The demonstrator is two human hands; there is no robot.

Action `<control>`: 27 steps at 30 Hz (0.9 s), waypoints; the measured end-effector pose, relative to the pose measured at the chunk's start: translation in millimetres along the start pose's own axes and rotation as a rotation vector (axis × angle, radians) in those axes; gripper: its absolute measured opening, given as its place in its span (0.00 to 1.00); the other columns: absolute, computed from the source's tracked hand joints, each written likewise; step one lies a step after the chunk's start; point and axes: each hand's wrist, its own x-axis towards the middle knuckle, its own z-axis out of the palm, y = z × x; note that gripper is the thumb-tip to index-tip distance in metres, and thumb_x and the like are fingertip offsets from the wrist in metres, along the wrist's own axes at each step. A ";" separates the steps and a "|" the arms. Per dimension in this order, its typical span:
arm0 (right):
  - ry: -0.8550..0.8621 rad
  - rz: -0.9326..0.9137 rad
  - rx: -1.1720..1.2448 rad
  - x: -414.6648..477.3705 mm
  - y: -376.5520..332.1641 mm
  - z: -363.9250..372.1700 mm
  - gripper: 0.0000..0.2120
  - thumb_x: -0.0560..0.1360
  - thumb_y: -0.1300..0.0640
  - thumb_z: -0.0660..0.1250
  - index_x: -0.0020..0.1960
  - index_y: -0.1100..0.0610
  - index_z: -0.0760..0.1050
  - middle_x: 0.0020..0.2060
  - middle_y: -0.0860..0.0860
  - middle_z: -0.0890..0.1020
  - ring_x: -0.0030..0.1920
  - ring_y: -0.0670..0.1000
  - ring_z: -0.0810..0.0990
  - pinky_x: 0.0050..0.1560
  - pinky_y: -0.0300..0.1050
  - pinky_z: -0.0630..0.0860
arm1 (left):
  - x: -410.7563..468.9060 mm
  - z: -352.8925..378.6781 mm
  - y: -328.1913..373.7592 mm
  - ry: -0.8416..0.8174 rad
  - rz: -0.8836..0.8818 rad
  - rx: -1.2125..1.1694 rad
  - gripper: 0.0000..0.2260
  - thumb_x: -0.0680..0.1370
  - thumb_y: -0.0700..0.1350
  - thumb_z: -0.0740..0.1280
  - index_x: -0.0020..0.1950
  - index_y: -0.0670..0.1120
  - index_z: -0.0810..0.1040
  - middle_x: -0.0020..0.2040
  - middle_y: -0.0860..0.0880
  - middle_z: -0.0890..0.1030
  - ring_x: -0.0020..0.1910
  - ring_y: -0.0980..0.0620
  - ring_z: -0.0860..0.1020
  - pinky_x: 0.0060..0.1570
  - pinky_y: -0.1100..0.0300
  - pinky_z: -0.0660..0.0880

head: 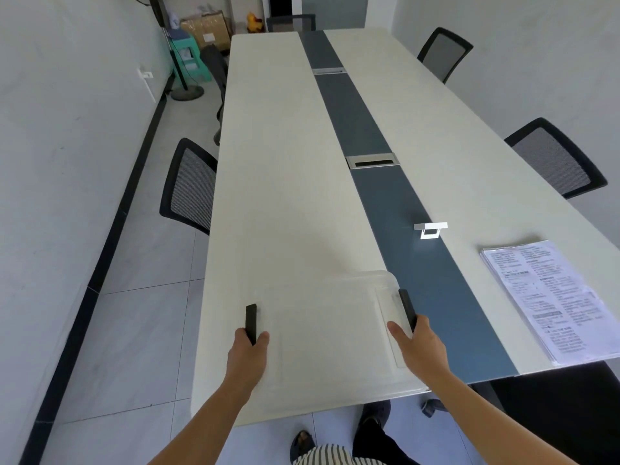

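Note:
A clear plastic storage box with a clear lid (330,325) is at the near end of a long white table (285,182). Black latch handles sit on its two short sides. My left hand (248,354) grips the left black handle (251,322). My right hand (417,347) grips the right black handle (407,308), thumb lying on the lid. I cannot tell whether the box rests on the table or is held just above it. Nothing shows through the lid.
A stack of printed papers (550,297) lies at the near right of the table. A small white bracket (430,229) stands on the dark blue centre strip (365,129), which has metal cable slots (370,161). Mesh office chairs (189,186) line both sides.

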 end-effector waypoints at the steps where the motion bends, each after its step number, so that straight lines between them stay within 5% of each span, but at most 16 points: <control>1: 0.018 -0.005 -0.018 -2.7 0.1 1.7 0.20 0.75 0.41 0.61 0.49 0.58 0.65 0.36 0.52 0.76 0.39 0.57 0.77 0.39 0.49 0.71 | -0.4 0.2 -0.3 0.002 0.002 0.008 0.09 0.79 0.48 0.60 0.53 0.43 0.69 0.38 0.46 0.73 0.33 0.50 0.70 0.30 0.58 0.66; 20: 0.097 -0.080 -0.240 -27.6 -6.9 8.2 0.23 0.78 0.41 0.53 0.58 0.60 0.66 0.46 0.56 0.81 0.42 0.59 0.81 0.38 0.48 0.73 | -9.5 4.6 -5.9 0.087 0.114 0.218 0.06 0.81 0.45 0.56 0.50 0.43 0.64 0.40 0.43 0.76 0.35 0.46 0.76 0.33 0.53 0.74; 23: 0.035 -0.089 -0.179 -27.7 -6.9 -1.2 0.23 0.77 0.42 0.57 0.60 0.59 0.65 0.47 0.55 0.80 0.41 0.57 0.77 0.42 0.52 0.77 | -14.7 -2.1 -9.1 0.078 0.173 0.245 0.11 0.80 0.47 0.59 0.58 0.42 0.67 0.42 0.43 0.78 0.36 0.46 0.78 0.32 0.54 0.75; 27: 0.002 -0.201 -0.062 -34.3 -10.4 -21.6 0.30 0.75 0.45 0.63 0.73 0.53 0.58 0.59 0.53 0.78 0.54 0.59 0.78 0.51 0.51 0.73 | -38.3 -16.8 -7.4 0.132 0.241 0.113 0.21 0.78 0.45 0.63 0.70 0.47 0.64 0.43 0.46 0.78 0.34 0.51 0.76 0.29 0.61 0.69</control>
